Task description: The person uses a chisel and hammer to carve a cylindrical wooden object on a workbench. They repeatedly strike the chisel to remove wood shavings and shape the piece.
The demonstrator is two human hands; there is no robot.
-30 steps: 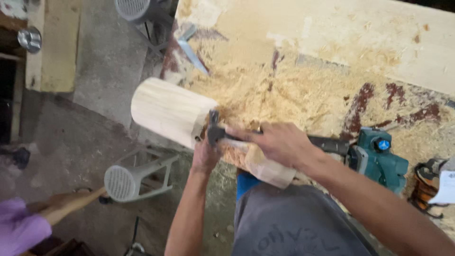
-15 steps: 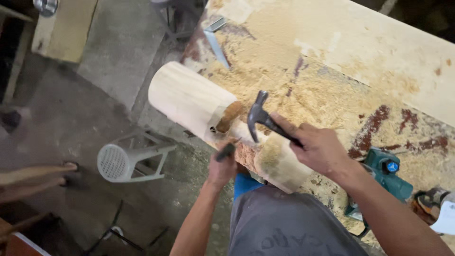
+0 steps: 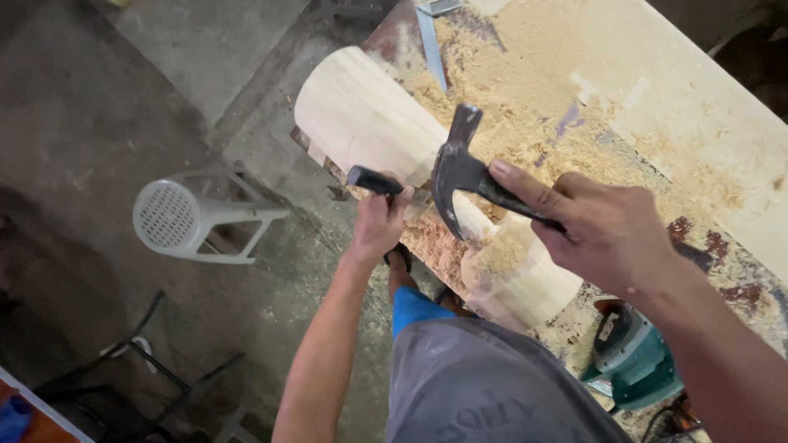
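Observation:
A pale turned wooden post [image 3: 369, 123] lies along the edge of a sawdust-covered workbench [image 3: 673, 107]. My left hand [image 3: 377, 226] grips a dark-handled chisel [image 3: 368, 180] whose blade end rests against a notch in the post. My right hand [image 3: 599, 234] holds a black claw hammer [image 3: 460, 168] raised just above the chisel and the notch. Chips and sawdust fill the cut area [image 3: 501, 246].
A white plastic stool [image 3: 193, 217] lies tipped on the concrete floor to the left. A teal power tool [image 3: 636, 361] sits at the bench's near right. A metal square [image 3: 431, 41] lies at the bench's far end. Dark metal framing [image 3: 156, 369] stands lower left.
The hammer has risen from the chisel to a raised position. My view has shifted closer and rightward; the post now fills more of the frame.

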